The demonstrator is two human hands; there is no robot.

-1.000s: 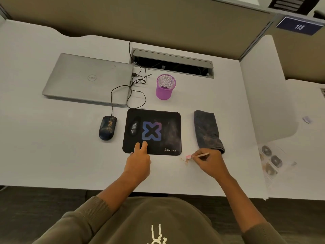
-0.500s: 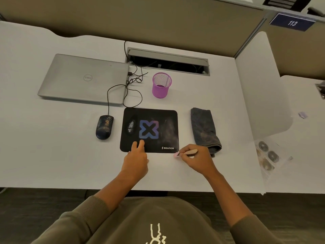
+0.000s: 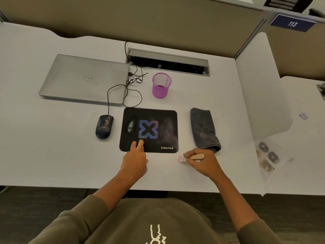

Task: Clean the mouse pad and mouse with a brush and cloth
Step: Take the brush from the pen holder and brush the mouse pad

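Observation:
A black mouse pad (image 3: 165, 120) with a blue X logo lies in the middle of the white desk, with pale dusty smears on its left and right parts. My left hand (image 3: 135, 159) rests with two straight fingers pressing on the pad's near edge. My right hand (image 3: 202, 162) grips a small brush (image 3: 190, 157) with a pale wooden handle and pink bristles; the bristles point left just off the pad's near right corner. A dusty dark wired mouse (image 3: 104, 126) sits on the desk left of the pad. A folded grey cloth (image 3: 204, 129) lies to the pad's right.
A closed silver laptop (image 3: 84, 79) lies at the back left, the mouse cable (image 3: 116, 88) looping beside it. A purple mesh cup (image 3: 161, 85) stands behind the pad. A cable tray slot (image 3: 168, 61) sits at the back, a white divider (image 3: 262, 88) on the right.
My right hand has brought the brush a little leftward, closer to the pad's near right corner. My left hand stays on the pad's near edge.

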